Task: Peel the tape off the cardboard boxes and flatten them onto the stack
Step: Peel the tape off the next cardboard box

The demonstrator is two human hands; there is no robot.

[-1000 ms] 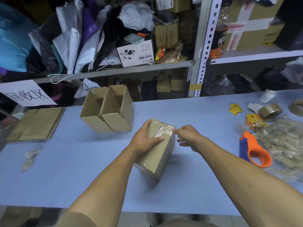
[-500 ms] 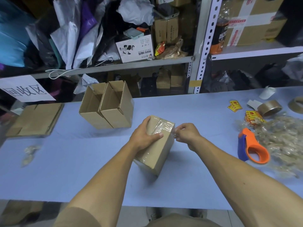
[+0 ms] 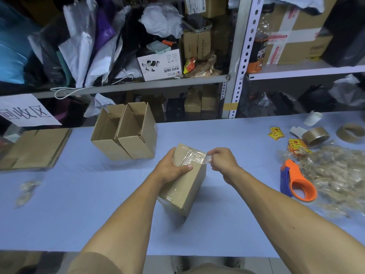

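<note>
A small taped cardboard box (image 3: 189,186) stands tilted on the blue table (image 3: 79,204), in the middle. My left hand (image 3: 171,167) grips its top left corner, thumb across the taped face. My right hand (image 3: 221,161) pinches the loose end of the clear tape (image 3: 199,158) at the box's top right edge and lifts it off. A stack of flattened boxes (image 3: 35,147) lies at the far left of the table.
Two open boxes (image 3: 126,133) stand behind the held box. On the right lie an orange and blue tape dispenser (image 3: 296,178), a heap of peeled tape (image 3: 341,175), tape rolls (image 3: 316,136) and yellow stickers (image 3: 276,133). Cluttered metal shelves (image 3: 158,84) run behind the table.
My right hand has moved from touching the box's top right edge to pinching the tape end and pulling it up and to the right. The left hand keeps its grip.
</note>
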